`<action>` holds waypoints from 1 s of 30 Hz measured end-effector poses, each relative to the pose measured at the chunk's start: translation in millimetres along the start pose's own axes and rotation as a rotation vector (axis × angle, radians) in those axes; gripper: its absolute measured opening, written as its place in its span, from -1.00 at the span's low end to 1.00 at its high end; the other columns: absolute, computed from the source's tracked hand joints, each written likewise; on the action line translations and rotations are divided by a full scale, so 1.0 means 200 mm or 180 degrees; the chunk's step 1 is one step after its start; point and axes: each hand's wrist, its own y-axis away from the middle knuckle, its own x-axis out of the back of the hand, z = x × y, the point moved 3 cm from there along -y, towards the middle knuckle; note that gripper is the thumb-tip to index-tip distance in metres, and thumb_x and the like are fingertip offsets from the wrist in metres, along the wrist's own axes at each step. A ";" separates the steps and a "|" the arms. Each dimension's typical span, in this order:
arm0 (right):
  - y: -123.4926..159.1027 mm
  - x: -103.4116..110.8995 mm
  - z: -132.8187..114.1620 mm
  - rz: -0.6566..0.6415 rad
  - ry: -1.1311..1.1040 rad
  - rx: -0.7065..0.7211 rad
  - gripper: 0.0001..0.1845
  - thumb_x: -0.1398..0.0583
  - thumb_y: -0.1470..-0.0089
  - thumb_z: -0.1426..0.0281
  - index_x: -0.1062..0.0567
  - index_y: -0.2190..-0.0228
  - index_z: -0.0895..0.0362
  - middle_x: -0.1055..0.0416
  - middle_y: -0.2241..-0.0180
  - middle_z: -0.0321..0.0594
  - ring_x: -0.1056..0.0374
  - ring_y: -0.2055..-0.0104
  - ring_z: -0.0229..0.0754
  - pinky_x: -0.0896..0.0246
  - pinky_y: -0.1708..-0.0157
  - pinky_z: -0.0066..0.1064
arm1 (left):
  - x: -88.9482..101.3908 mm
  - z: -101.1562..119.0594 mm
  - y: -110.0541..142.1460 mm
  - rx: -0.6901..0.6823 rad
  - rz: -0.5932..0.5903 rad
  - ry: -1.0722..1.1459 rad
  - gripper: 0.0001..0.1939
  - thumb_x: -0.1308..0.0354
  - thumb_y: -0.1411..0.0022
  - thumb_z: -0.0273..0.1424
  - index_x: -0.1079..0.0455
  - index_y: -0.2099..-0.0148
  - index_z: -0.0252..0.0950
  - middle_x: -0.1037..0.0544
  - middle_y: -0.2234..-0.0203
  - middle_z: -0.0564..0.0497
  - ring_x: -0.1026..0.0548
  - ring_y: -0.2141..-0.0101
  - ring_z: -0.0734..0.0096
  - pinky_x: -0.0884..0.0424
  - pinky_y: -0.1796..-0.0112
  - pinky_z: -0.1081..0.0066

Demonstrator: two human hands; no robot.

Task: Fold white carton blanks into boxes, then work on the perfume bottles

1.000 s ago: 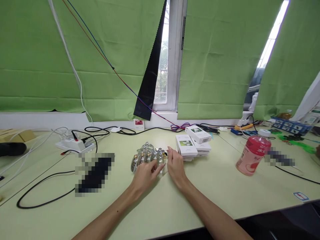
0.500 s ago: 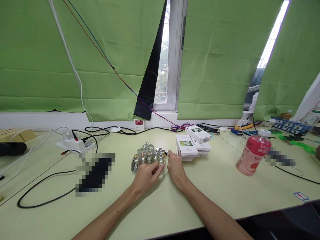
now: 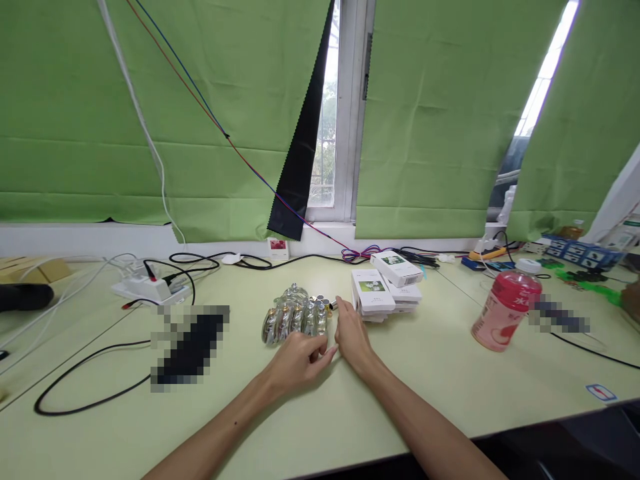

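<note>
Several small shiny, clear bottle-like pieces stand close together in rows on the table, with silver round tops showing at the back right of the group. Just in front of them is my left hand, its fingers curled and the thumb pointing right; whatever lies under the fingers is hidden. My right hand rests on its side to the right of the group, fingers bent in. Its forefinger reaches a small silver-and-dark piece at the group's right edge. The tips of its other fingers are hidden.
White boxes are stacked right of my right hand. Farther right stands a pink drink bottle. A power strip with cables is at the left, near a blurred-out dark object. Black cable runs along the wall.
My left hand has drawn back slightly toward me from the shiny pieces, uncovering more of their fronts. My right forefinger has lifted a little; the rest of that hand stays nearly in place.
</note>
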 end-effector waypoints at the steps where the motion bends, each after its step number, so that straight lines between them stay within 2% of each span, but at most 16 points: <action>1: 0.00 -0.01 0.01 0.0015 0.0008 0.0016 -0.12 -0.04 0.13 0.78 -0.20 -0.27 0.23 -0.29 -0.20 0.07 -0.35 -0.15 -0.04 -0.26 -0.05 -0.32 | 0.00 0.00 0.00 0.0012 -0.0023 0.0014 -0.62 -0.01 -0.35 -0.29 -0.19 0.53 -0.27 -0.22 0.72 0.18 -0.14 0.66 0.61 -0.09 0.53 0.52; 8: -0.02 -0.03 0.02 0.0100 0.0108 0.0101 -0.14 -0.04 0.13 0.77 -0.23 -0.25 0.21 -0.23 -0.26 0.08 -0.33 -0.20 -0.02 -0.29 -0.06 -0.29 | 0.01 0.01 0.00 0.0072 -0.0071 -0.0008 -0.61 0.00 -0.35 -0.30 -0.16 0.54 -0.27 -0.19 0.71 0.17 -0.11 0.65 0.60 -0.07 0.53 0.50; 14: -0.02 -0.02 0.02 -0.0019 0.0208 0.0114 -0.12 -0.04 0.11 0.76 -0.19 -0.29 0.23 -0.09 -0.35 0.10 -0.30 -0.23 -0.01 -0.28 -0.08 -0.28 | 0.00 0.01 -0.01 0.0083 -0.0094 -0.0033 -0.60 0.02 -0.36 -0.29 -0.15 0.54 -0.27 -0.19 0.71 0.17 -0.11 0.65 0.60 -0.06 0.53 0.50; 21: -0.03 -0.03 0.02 -0.0251 0.0362 0.0125 -0.07 -0.07 0.14 0.74 -0.15 -0.31 0.20 0.03 -0.39 0.06 -0.40 -0.13 0.05 -0.32 0.03 -0.25 | 0.00 0.00 -0.01 0.0072 -0.0103 -0.0010 -0.61 0.01 -0.35 -0.30 -0.18 0.54 -0.27 -0.22 0.71 0.16 -0.15 0.65 0.59 -0.07 0.52 0.50; 24: -0.03 -0.03 0.02 -0.0273 0.0421 0.0139 -0.12 -0.08 0.12 0.73 -0.19 -0.28 0.17 -0.04 -0.37 0.07 -0.40 -0.11 0.03 -0.30 0.04 -0.26 | 0.00 0.01 -0.01 0.0052 -0.0078 -0.0025 -0.62 0.00 -0.35 -0.31 -0.19 0.55 -0.27 -0.22 0.71 0.16 -0.14 0.65 0.59 -0.06 0.53 0.50; 30: -0.03 -0.02 0.01 -0.0231 0.0385 0.0165 -0.33 -0.07 0.07 0.73 -0.35 -0.10 0.14 -0.31 -0.20 0.03 -0.44 -0.02 -0.03 -0.28 0.11 -0.31 | 0.01 0.01 -0.01 0.0094 -0.0101 -0.0042 -0.61 0.01 -0.34 -0.31 -0.18 0.55 -0.27 -0.20 0.71 0.16 -0.12 0.65 0.58 -0.05 0.53 0.48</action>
